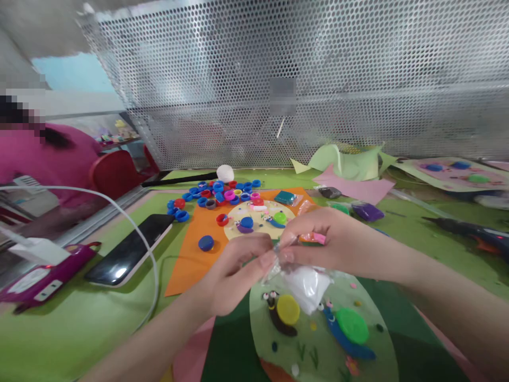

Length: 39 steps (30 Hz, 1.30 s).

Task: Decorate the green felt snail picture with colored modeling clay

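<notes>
My left hand and my right hand meet above the table, both pinching the top of a small clear plastic bag with white clay inside. My right hand also has a pink piece by its fingers. Under the bag lies a pale green oval card with two clay snails, one with a yellow cap shell, one with a green cap shell.
An orange sheet carries several coloured bottle caps and a round yellow card. A black phone and white cable lie left. A glue gun lies right. A person in pink sits at far left.
</notes>
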{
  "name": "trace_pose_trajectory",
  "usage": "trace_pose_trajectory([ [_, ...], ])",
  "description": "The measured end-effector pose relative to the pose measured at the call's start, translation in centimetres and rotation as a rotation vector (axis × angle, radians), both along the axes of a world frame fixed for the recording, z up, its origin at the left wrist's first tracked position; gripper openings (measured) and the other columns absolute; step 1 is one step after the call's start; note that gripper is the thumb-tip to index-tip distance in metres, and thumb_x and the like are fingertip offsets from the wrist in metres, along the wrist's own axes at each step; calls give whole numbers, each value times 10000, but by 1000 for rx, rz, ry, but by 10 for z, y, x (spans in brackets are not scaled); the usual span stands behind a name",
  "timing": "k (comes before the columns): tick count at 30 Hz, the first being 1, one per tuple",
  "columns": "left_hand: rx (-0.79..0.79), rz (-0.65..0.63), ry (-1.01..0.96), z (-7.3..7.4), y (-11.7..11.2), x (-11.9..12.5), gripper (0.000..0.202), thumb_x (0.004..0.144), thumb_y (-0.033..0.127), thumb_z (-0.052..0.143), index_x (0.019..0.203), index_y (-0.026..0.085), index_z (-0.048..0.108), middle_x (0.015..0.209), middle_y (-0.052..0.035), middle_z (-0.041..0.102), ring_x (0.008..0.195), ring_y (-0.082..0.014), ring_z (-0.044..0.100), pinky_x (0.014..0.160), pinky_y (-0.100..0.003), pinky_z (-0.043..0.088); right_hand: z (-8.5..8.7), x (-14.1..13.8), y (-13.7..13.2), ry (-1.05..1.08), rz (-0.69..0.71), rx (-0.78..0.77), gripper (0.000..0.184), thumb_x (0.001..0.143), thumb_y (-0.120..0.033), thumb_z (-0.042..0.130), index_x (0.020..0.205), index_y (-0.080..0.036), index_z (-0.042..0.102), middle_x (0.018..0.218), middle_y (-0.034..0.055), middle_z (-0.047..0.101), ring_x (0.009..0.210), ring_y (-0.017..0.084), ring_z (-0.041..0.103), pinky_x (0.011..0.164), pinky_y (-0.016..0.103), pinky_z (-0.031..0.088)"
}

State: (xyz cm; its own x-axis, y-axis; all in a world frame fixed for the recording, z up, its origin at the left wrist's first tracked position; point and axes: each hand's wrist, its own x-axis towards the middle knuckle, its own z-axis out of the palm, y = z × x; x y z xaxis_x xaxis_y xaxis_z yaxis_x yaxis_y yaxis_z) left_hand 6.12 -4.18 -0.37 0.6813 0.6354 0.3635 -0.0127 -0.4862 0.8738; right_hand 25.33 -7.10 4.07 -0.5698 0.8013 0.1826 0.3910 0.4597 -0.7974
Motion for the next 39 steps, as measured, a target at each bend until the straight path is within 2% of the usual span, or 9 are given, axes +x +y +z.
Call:
trace_pose_trajectory([
  [3, -186, 103, -88, -2, 7, 0, 426, 875, 476, 356, 621, 169, 505, 629, -19, 481, 606, -151, 422, 587, -276, 358, 9, 5, -2, -3, -105, 43, 129, 814, -261, 559, 743, -210, 653, 684, -38, 627, 606, 89, 530, 547, 208, 396],
  [8, -433, 200, -169, -8, 18, 8, 258, 800, 358, 478, 729, 145, 604, 700, -43, 546, 637, -148, 471, 544, -255, 363, 18, 23, 4, -2, -328, 147, 163, 782, -332, 588, 724, -197, 659, 680, -2, 617, 607, 113, 511, 541, 236, 391],
  [14, -474, 246, -64, -9, 18, 9, 153, 786, 243, 593, 876, 159, 684, 687, -6, 594, 602, -107, 489, 607, -253, 406, 15, 44, 17, 5, -541, 124, 295, 766, -476, 566, 760, -194, 653, 698, 23, 631, 515, 113, 485, 456, 253, 348],
  [19, -447, 272, 8, -2, 15, 9, 106, 773, 185, 617, 816, 174, 714, 648, 11, 644, 593, -88, 527, 610, -206, 434, 14, 52, 19, -252, -577, 143, 335, 768, -494, 521, 682, -195, 646, 492, -27, 511, 390, 77, 331, 399, 246, 254],
  [24, -434, 263, 19, 0, 13, 10, 91, 735, 203, 652, 799, 194, 716, 665, 16, 679, 598, -93, 588, 591, -190, 462, -14, 67, 20, -444, -657, 193, 340, 785, -487, 488, 672, -199, 630, 553, -9, 549, 469, 109, 434, 455, 249, 301],
  [30, -421, 269, 15, -6, 13, 12, 72, 660, 239, 704, 698, 187, 673, 671, 25, 668, 608, -93, 596, 586, -180, 468, -59, 111, 8, -569, -742, 202, 366, 811, -464, 425, 631, -199, 602, 510, 17, 559, 475, 164, 522, 464, 276, 354],
  [34, -378, 289, 25, -9, 13, 14, 84, 672, 240, 686, 662, 176, 633, 622, 33, 625, 585, -94, 573, 564, -184, 452, -71, 126, 2, -596, -857, 306, 349, 821, -397, 408, 971, -151, 604, 838, 123, 673, 700, 247, 638, 610, 333, 462],
  [36, -357, 281, 34, -10, 14, 14, 81, 711, 246, 653, 670, 176, 641, 616, 29, 625, 591, -97, 575, 571, -186, 450, -74, 125, 1, -620, -893, 393, 416, 825, -377, 394, 1118, -120, 540, 1032, 170, 635, 915, 304, 609, 742, 389, 463],
  [39, -345, 266, 51, -12, 14, 14, 120, 756, 268, 610, 709, 178, 674, 657, 10, 657, 620, -101, 591, 589, -186, 456, -79, 117, 0, -674, -862, 485, 432, 830, -382, 383, 1146, -127, 532, 1155, 154, 588, 1094, 344, 501, 872, 471, 406],
])
